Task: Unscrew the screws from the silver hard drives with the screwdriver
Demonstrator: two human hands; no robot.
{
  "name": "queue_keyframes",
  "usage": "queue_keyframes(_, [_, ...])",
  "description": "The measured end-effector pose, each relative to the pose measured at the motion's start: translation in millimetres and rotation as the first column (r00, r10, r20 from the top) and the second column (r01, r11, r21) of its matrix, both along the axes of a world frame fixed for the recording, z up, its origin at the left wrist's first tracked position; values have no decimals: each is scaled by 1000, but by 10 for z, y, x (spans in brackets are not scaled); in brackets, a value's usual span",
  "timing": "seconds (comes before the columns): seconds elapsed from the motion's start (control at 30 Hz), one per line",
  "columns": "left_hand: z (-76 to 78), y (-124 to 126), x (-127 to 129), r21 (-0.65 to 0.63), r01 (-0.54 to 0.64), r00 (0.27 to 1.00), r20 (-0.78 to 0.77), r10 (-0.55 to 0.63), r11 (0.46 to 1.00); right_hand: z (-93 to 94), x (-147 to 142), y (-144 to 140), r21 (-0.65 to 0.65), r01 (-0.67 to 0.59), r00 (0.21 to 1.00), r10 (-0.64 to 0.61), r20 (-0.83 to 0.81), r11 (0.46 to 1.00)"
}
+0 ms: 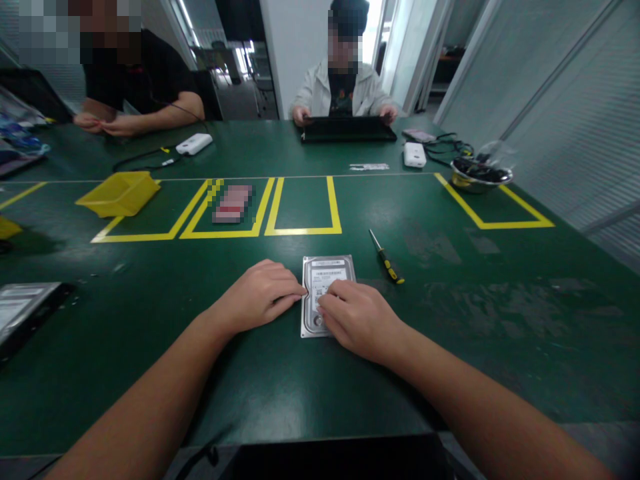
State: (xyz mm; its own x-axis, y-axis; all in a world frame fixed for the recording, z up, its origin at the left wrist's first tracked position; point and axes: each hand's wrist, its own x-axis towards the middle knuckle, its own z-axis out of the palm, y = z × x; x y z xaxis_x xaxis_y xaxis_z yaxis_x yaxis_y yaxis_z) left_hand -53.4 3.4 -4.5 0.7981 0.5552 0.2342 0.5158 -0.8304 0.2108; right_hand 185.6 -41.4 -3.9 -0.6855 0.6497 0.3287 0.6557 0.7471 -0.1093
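Observation:
A silver hard drive (pixel 329 269) lies flat on the green table with its labelled face up. At its left edge the fingertips of my left hand (pixel 267 293) press against the side, fingers held together. Over the lower right of the label, my right hand (pixel 363 320) has its fingers curled and closed; whatever may be between them is hidden. Part of the drive's right side is covered by this hand. A screwdriver (pixel 387 259) with a black and yellow handle rests to the right of the drive, apart from both hands.
Yellow tape outlines mark the table (pixel 250 393). A yellow bin (pixel 120 195) stands at left, a metal bowl (pixel 481 179) of dark items at right. Another drive (pixel 25 310) lies far left. Across sit two people, one holding a black panel (pixel 349 129); white boxes (pixel 415 155) and cables lie nearby.

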Motion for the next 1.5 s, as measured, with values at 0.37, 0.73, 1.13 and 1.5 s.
queue_keyframes(0.37, [-21,21,-11,215,54,999,-8,-53,975,-14,0,-10,-14,4,1000,-4,11,1000])
queue_keyframes(0.73, [-7,-15,-8,248,36,998,-57,-23,968,-21,-10,4,-9,-3,1000,3,3,1000])
queue_keyframes(1.13, [-10,-18,-3,230,13,999,-44,-3,973,-31,-15,3,-73,1,1000,0,24,997])
queue_keyframes(1.5, [-20,-17,10,168,-6,1000,-5,7,986,-28,-16,-2,-122,11,999,-4,54,993])
